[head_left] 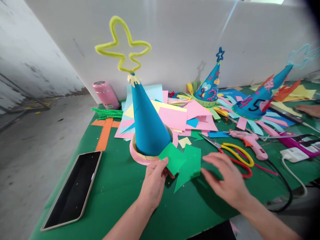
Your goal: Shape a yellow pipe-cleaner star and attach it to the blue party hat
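Green paper piece (173, 159): pinched at its lower left corner by the left hand (153, 183), thumb on top, fingers tucked under. The sheet lies nearly flat, and its far corner touches the base of the blue cone hat (148, 123). My reading: the corner grip keeps the face of the piece bare and lets it sit against the hat's edge.

Right of the grip, touching or slightly overlapping the held piece: a second green cut-out (191, 165), arrow-like, flat on the green table (112, 200). Green on green, so its outline is hard to follow.

Right hand (226, 180): open, fingers spread, palm down, holding nothing. Fingertips are just beside the second cut-out. Whether the palm rests on the table or hovers, I cannot tell.

Just beyond the grip: the cone stands upright in a pink brim (136, 156), with a yellow pipe-cleaner star (140, 42) on its tip. The held piece hides part of the brim's front.

Further right of the grip: scissors (225, 148), partly behind the right hand, then a pink glue gun (250, 140) whose cord runs off the near edge.

Beyond the cone: a loose paper pile (175, 116) and a pink bottle (106, 95).

Well to the left: a phone (72, 188), screen dark.

Far right: two decorated hats (208, 88) (260, 98), and another person's hand (308, 110), cut off by the frame edge.
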Demonstrator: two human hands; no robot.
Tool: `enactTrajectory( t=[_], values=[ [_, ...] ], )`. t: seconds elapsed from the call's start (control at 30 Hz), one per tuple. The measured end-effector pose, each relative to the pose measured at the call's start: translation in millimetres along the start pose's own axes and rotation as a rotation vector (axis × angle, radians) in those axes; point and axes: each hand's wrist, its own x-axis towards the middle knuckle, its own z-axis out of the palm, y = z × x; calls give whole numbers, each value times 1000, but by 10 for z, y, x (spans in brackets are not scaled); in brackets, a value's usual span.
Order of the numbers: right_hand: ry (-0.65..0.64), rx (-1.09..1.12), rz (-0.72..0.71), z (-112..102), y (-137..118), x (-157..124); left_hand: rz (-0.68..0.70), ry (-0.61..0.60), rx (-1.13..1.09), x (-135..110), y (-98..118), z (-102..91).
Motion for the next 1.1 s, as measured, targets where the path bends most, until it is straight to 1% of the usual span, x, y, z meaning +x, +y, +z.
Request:
enactTrajectory(
  t=[0.07,0.13,0.23,0.3,0.37,0.43,0.5,0.57,0.7,0.77,0.83,0.9,0.97,1.03,1.1],
  values=[
    [-29,102,-90,162,-203,70,1,-21,-7,-9,-8,9],
    [-11,146,-120,274,-304,147,0,-73,-6,-18,-13,18],
    [2,184,-166,340,-313,242,-29,-127,-12,-27,-11,23],
    [10,228,-191,337,-281,272,-50,-136,-29,-25,-2,17],
    [13,276,-177,321,-253,273,-55,-157,-37,-20,12,9],
    [-5,314,-128,305,-243,259,-44,-181,-28,-19,29,8],
    [-28,362,-39,298,-253,252,-25,-201,-9,-27,45,17],
    [-34,439,88,301,-278,263,2,-224,22,-42,53,32],
    [-19,660,400,331,-347,331,46,-254,150,-73,40,42],
    [-45,797,546,351,-376,363,67,-257,214,-78,22,25],
    [-70,915,654,370,-397,379,82,-260,259,-75,7,1],
    [-55,959,698,389,-410,378,91,-258,292,-70,-2,-15],
    [-23,928,686,408,-420,366,103,-244,329,-67,-1,-15],
    [19,880,666,429,-431,353,117,-201,374,-66,4,-4],
    [72,878,669,443,-441,349,119,-167,410,-64,10,7]
  ],
)
